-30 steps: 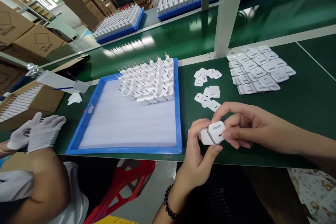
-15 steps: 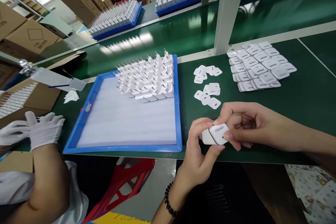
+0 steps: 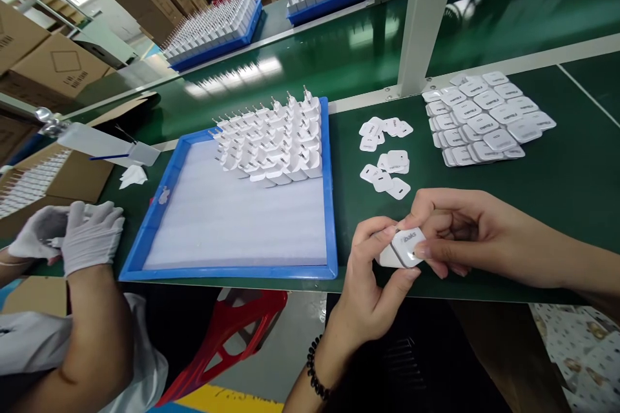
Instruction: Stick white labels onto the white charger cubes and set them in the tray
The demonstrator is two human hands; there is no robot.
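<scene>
Both my hands hold one small white charger block (image 3: 403,249) with a dark seam and a printed logo, just above the near edge of the green bench (image 3: 571,187). My left hand (image 3: 372,284) grips it from below with thumb and fingers closed. My right hand (image 3: 450,232) pinches its right end, fingers pressed on the face. Several loose white cover plates (image 3: 385,174) lie just beyond my hands. A larger stack of white plates (image 3: 484,119) lies at the far right.
A blue tray (image 3: 169,206) lined with white foam holds rows of white chargers (image 3: 276,145) at its far end. A co-worker's white-gloved hands (image 3: 77,239) are at the left. Cardboard boxes, a red stool (image 3: 227,335), a white post (image 3: 421,19) and more trays stand around.
The charger block has turned a little in my hands, its face now tilted more toward me. The co-worker's gloved hands have shifted slightly.
</scene>
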